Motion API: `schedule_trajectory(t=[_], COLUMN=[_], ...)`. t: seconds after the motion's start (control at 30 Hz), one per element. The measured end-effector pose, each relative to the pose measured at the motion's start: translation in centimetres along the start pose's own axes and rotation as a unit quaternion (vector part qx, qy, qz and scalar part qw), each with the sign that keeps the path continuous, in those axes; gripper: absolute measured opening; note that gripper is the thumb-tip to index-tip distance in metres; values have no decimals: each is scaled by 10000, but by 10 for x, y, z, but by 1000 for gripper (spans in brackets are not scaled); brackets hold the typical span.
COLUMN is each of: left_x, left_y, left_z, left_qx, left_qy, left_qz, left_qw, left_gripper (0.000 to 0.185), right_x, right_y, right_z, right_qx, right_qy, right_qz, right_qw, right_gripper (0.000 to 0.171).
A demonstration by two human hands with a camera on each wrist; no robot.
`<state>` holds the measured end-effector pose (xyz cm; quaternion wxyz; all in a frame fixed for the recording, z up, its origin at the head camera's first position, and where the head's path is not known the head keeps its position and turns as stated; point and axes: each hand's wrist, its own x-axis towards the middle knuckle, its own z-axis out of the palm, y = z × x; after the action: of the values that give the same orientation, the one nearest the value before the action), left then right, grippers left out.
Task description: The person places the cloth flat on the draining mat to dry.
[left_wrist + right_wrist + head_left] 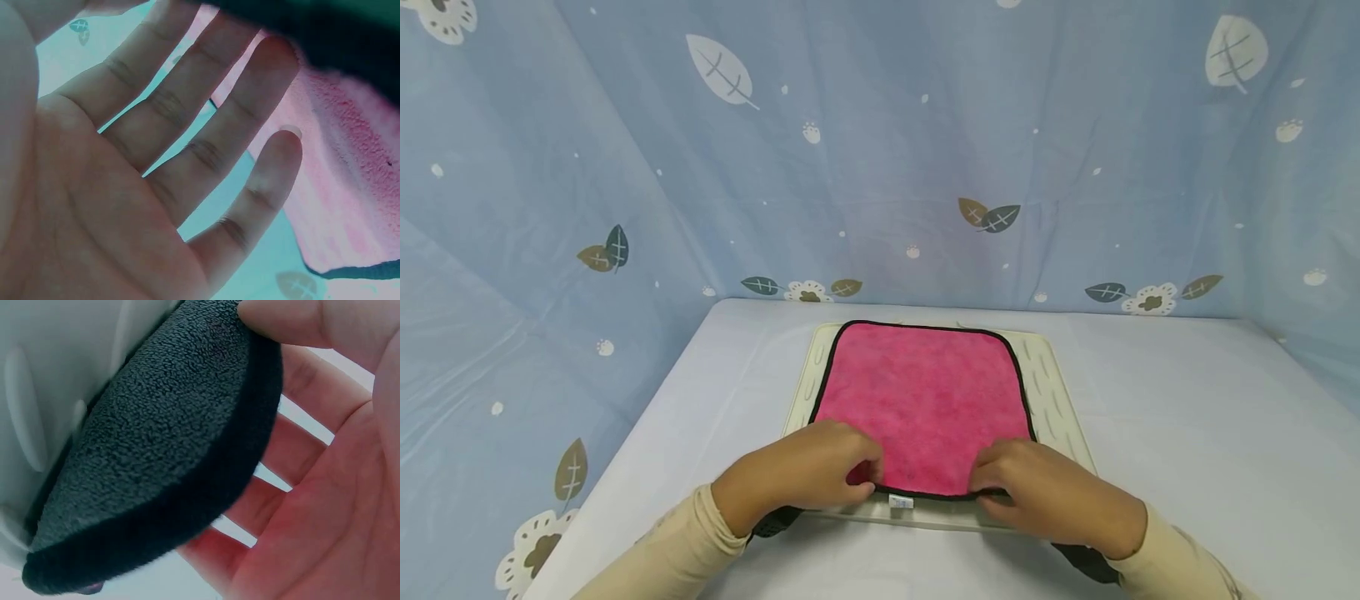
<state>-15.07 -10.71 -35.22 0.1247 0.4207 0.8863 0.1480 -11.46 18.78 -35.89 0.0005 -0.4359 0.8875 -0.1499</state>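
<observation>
A pink cloth (pixel 925 400) with a black border lies spread over a cream board (pixel 1060 400) marked with elongated ridges. At the cloth's near edge, my left hand (pixel 820 465) pinches the left part of the border. My right hand (pixel 1048 492) grips the same edge farther right. In the right wrist view, the thumb presses on the cloth's dark grey underside (pixel 156 431), while the other fingers lie behind it. The left wrist view has the left fingers (pixel 244 112) stretched along the pink side, their tips partly hidden by the dark border. Between the hands hangs a small white label (pixel 901 502).
A white-covered table (pixel 1187 417) carries the board and extends to both sides. Behind and to the left hangs a blue curtain (pixel 880 150) printed with leaves and flowers, meeting the table's back edge.
</observation>
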Motion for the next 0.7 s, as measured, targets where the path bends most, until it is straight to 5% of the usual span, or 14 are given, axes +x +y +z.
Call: schedule_trajectory(t=[0.23, 0.4, 0.7], left_x=[1, 2, 1], left_y=[1, 0, 2], left_z=[0, 0, -1], left_qx=[-113, -55, -214], left_qy=[-273, -170, -179], left_qz=[-204, -106, 3], left_qw=[9994, 9998, 9996], left_gripper=[9, 6, 8], right_x=[0, 2, 4], right_y=[1, 1, -1], right_z=[-1, 0, 3], right_qx=[309, 402, 527], right_qy=[-53, -22, -263], right_qz=[296, 547, 449], right_qw=[9991, 9977, 9972], right_gripper=[13, 19, 14])
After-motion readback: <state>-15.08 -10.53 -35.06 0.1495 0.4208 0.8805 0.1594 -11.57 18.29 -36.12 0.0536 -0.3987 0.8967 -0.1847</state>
